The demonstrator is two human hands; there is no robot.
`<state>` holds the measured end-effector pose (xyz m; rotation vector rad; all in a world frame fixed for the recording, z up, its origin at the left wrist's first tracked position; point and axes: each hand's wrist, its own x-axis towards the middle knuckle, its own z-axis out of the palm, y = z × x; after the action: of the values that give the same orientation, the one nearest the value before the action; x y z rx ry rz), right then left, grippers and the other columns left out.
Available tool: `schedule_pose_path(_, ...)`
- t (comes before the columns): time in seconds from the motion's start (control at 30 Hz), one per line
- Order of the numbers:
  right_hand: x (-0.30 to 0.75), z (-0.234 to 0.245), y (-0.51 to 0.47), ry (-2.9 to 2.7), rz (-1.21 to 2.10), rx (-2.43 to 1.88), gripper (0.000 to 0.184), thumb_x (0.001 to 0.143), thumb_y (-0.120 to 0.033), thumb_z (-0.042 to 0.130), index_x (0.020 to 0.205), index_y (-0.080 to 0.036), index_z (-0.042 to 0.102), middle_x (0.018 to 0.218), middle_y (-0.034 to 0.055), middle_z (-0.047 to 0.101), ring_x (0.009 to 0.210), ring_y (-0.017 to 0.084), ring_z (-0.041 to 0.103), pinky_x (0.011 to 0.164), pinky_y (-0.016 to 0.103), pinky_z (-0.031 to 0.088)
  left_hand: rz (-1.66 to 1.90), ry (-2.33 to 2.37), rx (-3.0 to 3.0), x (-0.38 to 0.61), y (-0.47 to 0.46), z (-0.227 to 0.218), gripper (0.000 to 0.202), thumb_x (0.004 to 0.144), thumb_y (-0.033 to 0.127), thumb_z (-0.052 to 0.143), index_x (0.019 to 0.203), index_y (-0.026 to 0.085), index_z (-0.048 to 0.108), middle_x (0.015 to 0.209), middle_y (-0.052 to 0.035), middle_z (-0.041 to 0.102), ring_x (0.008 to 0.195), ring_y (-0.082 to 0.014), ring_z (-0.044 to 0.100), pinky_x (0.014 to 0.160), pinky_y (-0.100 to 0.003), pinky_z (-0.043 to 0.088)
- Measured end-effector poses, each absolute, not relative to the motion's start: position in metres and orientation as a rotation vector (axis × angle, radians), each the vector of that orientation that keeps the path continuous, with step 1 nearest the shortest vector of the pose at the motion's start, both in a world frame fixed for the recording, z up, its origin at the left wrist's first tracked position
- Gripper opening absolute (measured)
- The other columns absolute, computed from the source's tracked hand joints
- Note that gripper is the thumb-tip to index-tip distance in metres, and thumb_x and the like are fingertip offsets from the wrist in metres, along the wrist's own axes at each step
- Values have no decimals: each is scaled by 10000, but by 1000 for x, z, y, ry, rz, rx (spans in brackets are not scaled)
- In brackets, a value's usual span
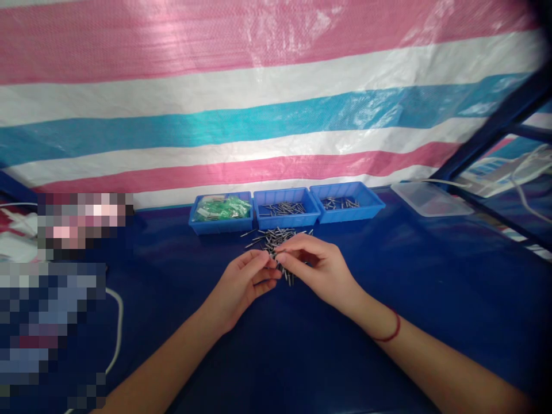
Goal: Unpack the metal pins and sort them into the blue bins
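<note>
Both hands meet over a pile of thin, dark metal pins point(290, 275) on the blue table. My left hand point(249, 277) pinches with thumb and index finger. Fingertip to fingertip with it, my right hand point(321, 265) pinches too, its thumb and index finger pressed together. Whatever small piece lies between the fingertips is too small to make out. Directly behind the pile stand a blue bin point(286, 219) and another blue bin point(351, 213) to its right, each with loose metal pins inside.
A third blue bin point(222, 226) at the left holds green-and-clear plastic packets point(222, 207). A translucent lid point(431, 200) lies at the back right. On the left a white cable point(119, 322) crosses the table point(172, 368). A striped plastic sheet point(241, 126) hangs behind.
</note>
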<state>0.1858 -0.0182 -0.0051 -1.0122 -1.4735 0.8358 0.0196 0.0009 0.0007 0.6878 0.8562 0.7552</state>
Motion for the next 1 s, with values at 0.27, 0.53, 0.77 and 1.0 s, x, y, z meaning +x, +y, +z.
schedule_pose_path(0.27, 185, -4, -19, -1510, 832, -1021, 73, 818, -274, 668, 847, -212, 693, 818, 47, 685, 691, 149, 629, 546, 269, 479, 681, 789, 885, 19, -1, 0, 320, 752, 424, 745, 865, 138, 655, 745, -11, 637, 696, -89, 610, 704, -211, 498)
schedule_pose_path(0.53, 190, -1, -18, -1574, 755, -1028, 105, 841, -286, 630, 885, -226, 704, 851, 57, 678, 721, 162, 613, 542, 274, 458, 799, 882, 1083, 19, 0, 3, 282, 779, 403, 710, 894, 156, 635, 725, 8, 611, 681, -92, 568, 694, -220, 469)
schedule_pose_path(0.77, 193, -5, -13, -1519, 829, -1154, 144, 825, -322, 637, 798, -198, 705, 689, 24, 640, 581, 131, 535, 516, 268, 407, 913, 989, 1494, 12, 7, 1, 330, 823, 384, 631, 1076, 182, 569, 708, 21, 597, 642, -118, 571, 639, -233, 452)
schedule_pose_path(1.0, 234, -10, 22, -622, 890, -1146, 221, 704, -341, 750, 672, -179, 604, 530, -54, 470, 453, 60, 399, 398, 203, 307, 860, 1289, 2172, -8, 28, -12, 476, 884, 403, 552, 1303, 194, 466, 1000, -60, 636, 914, -205, 584, 848, -333, 448)
